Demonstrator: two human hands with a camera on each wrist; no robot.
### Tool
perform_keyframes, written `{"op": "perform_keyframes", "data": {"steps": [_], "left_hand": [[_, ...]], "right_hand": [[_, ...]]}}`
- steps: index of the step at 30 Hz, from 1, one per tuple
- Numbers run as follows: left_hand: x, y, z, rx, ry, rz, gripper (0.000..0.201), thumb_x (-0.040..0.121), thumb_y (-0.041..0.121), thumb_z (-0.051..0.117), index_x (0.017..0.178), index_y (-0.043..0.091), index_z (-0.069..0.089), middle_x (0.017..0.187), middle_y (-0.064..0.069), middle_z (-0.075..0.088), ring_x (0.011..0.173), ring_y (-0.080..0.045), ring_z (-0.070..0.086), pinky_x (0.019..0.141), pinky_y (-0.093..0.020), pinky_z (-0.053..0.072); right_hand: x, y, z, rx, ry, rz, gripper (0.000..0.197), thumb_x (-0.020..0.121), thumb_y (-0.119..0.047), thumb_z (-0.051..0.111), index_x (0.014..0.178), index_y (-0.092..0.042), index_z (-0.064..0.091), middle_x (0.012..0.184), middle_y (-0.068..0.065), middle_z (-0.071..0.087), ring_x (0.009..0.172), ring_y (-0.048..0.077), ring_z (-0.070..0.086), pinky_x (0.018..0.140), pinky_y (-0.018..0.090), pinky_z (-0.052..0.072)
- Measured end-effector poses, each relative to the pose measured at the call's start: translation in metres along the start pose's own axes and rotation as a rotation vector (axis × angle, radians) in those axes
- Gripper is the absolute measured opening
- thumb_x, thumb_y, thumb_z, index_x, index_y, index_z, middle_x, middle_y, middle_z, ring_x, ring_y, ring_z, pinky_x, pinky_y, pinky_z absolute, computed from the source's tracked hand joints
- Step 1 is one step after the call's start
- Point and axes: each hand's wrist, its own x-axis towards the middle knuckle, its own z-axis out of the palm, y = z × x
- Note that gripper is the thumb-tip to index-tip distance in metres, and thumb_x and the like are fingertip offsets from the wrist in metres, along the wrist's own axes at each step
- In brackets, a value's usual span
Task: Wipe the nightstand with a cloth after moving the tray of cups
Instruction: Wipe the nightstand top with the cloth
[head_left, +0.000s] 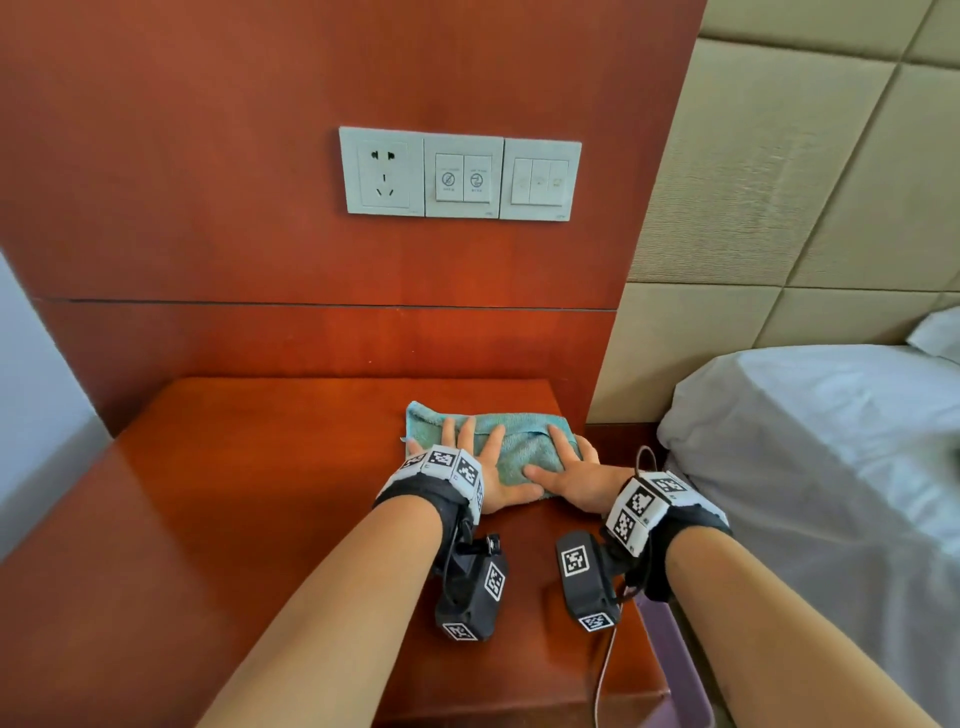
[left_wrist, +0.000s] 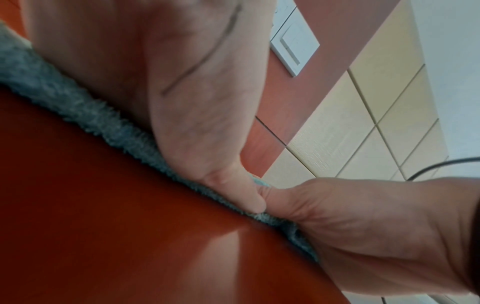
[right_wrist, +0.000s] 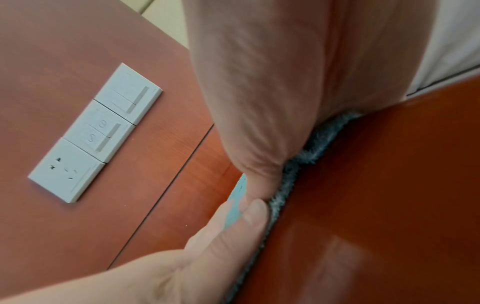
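A folded teal cloth (head_left: 519, 428) lies on the reddish wooden nightstand (head_left: 260, 493), near its back right corner. My left hand (head_left: 491, 467) presses flat on the cloth's left half, fingers spread. My right hand (head_left: 582, 478) presses flat on its right half. The two thumbs touch at the cloth's near edge. In the left wrist view my left hand (left_wrist: 182, 82) sits on the cloth (left_wrist: 85, 115) beside my right hand (left_wrist: 376, 236). The right wrist view has my right hand (right_wrist: 272, 82) on the cloth's edge (right_wrist: 311, 144). No tray or cups are in view.
A white socket and switch panel (head_left: 460, 176) sits on the wood wall panel behind the nightstand. A bed with white sheets (head_left: 831, 441) and a padded headboard (head_left: 779, 182) stand close on the right. A thin cable (head_left: 605, 670) hangs by the nightstand's front right corner.
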Motion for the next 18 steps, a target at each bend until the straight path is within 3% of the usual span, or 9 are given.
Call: {"op": "perform_keyframes", "data": {"steps": [5, 12, 18], "left_hand": [[-0.045, 0.004, 0.018, 0.002, 0.006, 0.031, 0.102, 0.07, 0.089, 0.031, 0.151, 0.04, -0.007, 0.161, 0.004, -0.017, 0.147, -0.024, -0.024, 0.11, -0.068, -0.01], [-0.102, 0.012, 0.035, 0.043, -0.006, 0.054, 0.1, 0.072, 0.087, 0.031, 0.151, 0.039, -0.007, 0.161, 0.003, -0.017, 0.147, -0.023, -0.024, 0.111, -0.068, -0.01], [-0.138, 0.012, 0.048, 0.056, -0.029, 0.087, 0.1, 0.071, 0.088, 0.03, 0.15, 0.04, -0.009, 0.161, 0.003, -0.018, 0.146, -0.024, -0.025, 0.113, -0.065, -0.008]], "right_hand": [[-0.047, 0.012, 0.02, 0.015, 0.033, 0.016, 0.085, 0.087, -0.065, 0.047, 0.151, -0.042, -0.005, 0.161, -0.001, -0.007, 0.148, 0.029, 0.008, 0.119, 0.048, 0.011], [-0.102, 0.029, 0.041, -0.086, 0.052, 0.086, 0.087, 0.082, -0.075, 0.039, 0.148, -0.047, -0.01, 0.161, -0.004, -0.005, 0.146, 0.033, 0.018, 0.117, 0.05, 0.016], [-0.141, 0.038, 0.057, -0.074, 0.062, 0.098, 0.087, 0.085, -0.073, 0.04, 0.15, -0.043, -0.009, 0.161, -0.003, -0.007, 0.147, 0.032, 0.013, 0.118, 0.051, 0.015]]}}
